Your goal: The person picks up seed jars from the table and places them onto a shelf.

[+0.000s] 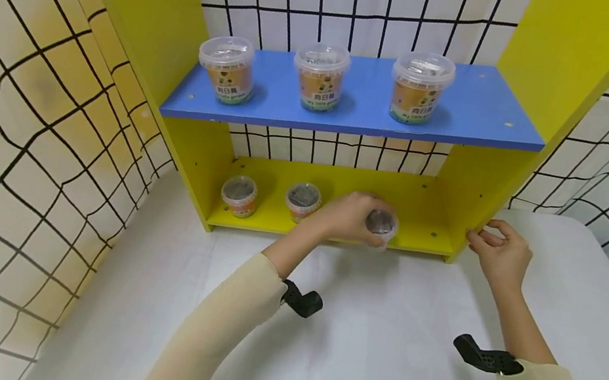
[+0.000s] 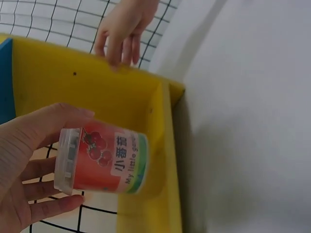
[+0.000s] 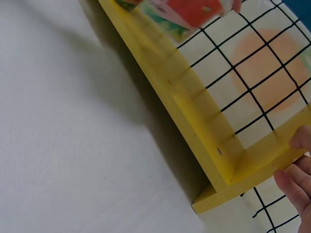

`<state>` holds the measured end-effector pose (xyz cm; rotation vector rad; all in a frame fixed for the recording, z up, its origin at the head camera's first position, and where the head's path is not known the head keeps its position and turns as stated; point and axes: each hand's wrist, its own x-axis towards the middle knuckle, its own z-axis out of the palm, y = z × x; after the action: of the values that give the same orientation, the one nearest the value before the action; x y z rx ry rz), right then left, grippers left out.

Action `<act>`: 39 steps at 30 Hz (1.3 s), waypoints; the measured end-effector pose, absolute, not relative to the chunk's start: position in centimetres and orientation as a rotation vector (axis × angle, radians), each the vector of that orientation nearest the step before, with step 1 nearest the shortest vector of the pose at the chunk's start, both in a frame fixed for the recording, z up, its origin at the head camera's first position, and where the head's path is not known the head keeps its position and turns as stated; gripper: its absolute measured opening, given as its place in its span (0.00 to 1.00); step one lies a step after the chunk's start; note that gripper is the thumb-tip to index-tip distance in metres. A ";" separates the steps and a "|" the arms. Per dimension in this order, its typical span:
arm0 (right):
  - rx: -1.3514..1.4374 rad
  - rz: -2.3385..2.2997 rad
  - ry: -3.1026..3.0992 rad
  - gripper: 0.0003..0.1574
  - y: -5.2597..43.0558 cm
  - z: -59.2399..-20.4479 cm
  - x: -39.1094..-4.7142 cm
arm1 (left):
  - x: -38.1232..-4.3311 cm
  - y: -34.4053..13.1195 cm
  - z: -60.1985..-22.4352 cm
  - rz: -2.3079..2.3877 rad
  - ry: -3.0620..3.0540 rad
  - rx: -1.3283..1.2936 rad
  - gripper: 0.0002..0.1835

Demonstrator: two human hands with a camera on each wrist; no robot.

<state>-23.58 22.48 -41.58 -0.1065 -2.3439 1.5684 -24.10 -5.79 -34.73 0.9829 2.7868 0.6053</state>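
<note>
My left hand (image 1: 353, 216) grips a small lidded plastic cup (image 1: 381, 223) by its rim, just above the front of the shelf's lower board. In the left wrist view this cup (image 2: 109, 160) has a red label with tomatoes, green at its base. Fingers and thumb lie around its clear lid. My right hand (image 1: 500, 253) pinches the front edge of the yellow side panel (image 1: 467, 196) at the right. Two similar cups, one at the left (image 1: 239, 195) and one nearer the middle (image 1: 303, 201), stand on the yellow lower board (image 1: 420, 212).
Three taller-looking cups with orange labels (image 1: 229, 72) stand in a row on the blue upper board (image 1: 356, 92). Black wire grid (image 1: 42, 108) borders the shelf behind and at both sides. White cloth (image 1: 374, 354) covers the surface in front.
</note>
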 end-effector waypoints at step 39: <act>-0.153 1.580 -2.292 0.13 21.9 -41.8 -23.4 | -27.4 -2.5 -39.8 0.846 2.970 0.535 0.41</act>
<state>-23.42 21.89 -41.77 -0.1530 -2.2921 1.5797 -27.41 -2.49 -39.85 0.5346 2.9696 0.8460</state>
